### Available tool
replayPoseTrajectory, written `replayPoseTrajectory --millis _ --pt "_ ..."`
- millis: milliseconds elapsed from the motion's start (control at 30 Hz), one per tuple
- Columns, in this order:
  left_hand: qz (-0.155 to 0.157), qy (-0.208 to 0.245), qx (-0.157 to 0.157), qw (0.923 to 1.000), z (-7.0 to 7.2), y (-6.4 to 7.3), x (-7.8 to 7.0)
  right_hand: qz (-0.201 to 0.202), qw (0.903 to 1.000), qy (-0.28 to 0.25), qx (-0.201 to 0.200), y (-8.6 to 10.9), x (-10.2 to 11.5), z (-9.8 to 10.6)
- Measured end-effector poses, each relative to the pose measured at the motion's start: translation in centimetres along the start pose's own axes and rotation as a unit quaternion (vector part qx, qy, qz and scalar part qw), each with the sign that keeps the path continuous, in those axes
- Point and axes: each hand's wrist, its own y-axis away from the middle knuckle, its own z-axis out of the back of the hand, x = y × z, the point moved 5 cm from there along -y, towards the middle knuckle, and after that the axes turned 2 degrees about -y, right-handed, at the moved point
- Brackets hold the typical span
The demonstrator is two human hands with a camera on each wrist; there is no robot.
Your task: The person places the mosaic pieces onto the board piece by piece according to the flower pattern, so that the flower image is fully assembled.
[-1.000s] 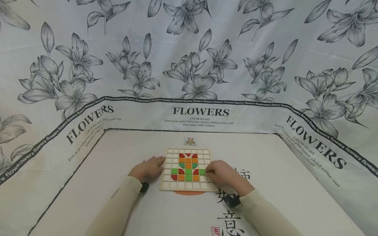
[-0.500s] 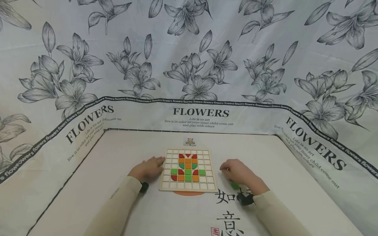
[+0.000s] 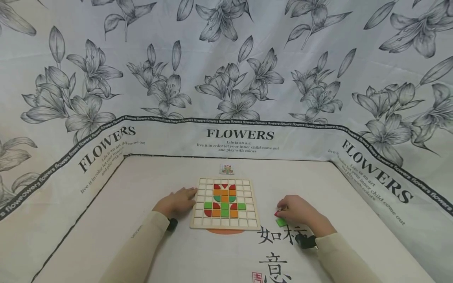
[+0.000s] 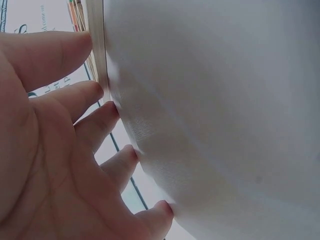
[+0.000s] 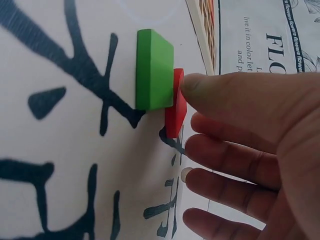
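A wooden grid board (image 3: 250, 223) lies on the cloth, bearing a flower pattern of red, orange and green tiles. My left hand (image 3: 175, 202) rests along its left side with spread fingers (image 4: 84, 102); in the left wrist view the fingertips reach the board's edge. Right of the board, my right hand (image 3: 299, 210) is low over two loose tiles. One is a green square tile (image 5: 155, 70) lying flat. Beside it, a red tile (image 5: 174, 117) meets or overlaps my thumb tip. The other fingers of that hand are loosely bent, apart from the red tile.
Behind the board lies a small pattern card (image 3: 227, 169). The white cloth carries black written characters (image 3: 276, 267) at the front right and an orange printed shape (image 3: 225, 231) below the board. A flower-printed curtain (image 3: 240, 141) rises around the back and sides.
My right hand has left the green tile at the board's right side and moved right to the loose tiles. The green tile stays in the grid. My left hand has kept its place.
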Motion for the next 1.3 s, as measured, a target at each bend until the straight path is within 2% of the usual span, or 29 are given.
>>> replayPoseTrajectory --millis 233,700,833,1100,1233,1300 --pt "0.005 0.001 -0.001 1.0 -0.1 -0.1 0.2 -0.004 1.0 0.007 0.002 0.1 -0.1 -0.3" --pt "-0.005 -0.002 -0.003 1.0 0.1 0.0 0.0 -0.018 0.9994 -0.028 -0.007 -0.1 0.0 -0.6" --pt "-0.002 0.001 -0.003 1.0 0.0 -0.1 0.1 0.0 0.9991 -0.041 -0.008 -0.2 0.3 -0.6" --pt "0.001 0.0 -0.002 1.0 -0.2 -0.2 0.2 0.077 0.9926 -0.094 -0.003 -0.7 2.5 -0.5" --pt "0.002 0.0 -0.001 1.0 -0.2 -0.2 0.2 0.091 0.9899 -0.108 0.003 -1.0 3.6 -0.7" --pt "0.003 -0.001 0.001 1.0 -0.1 -0.2 0.2 0.085 0.9893 -0.119 0.003 -1.2 4.1 -0.8"
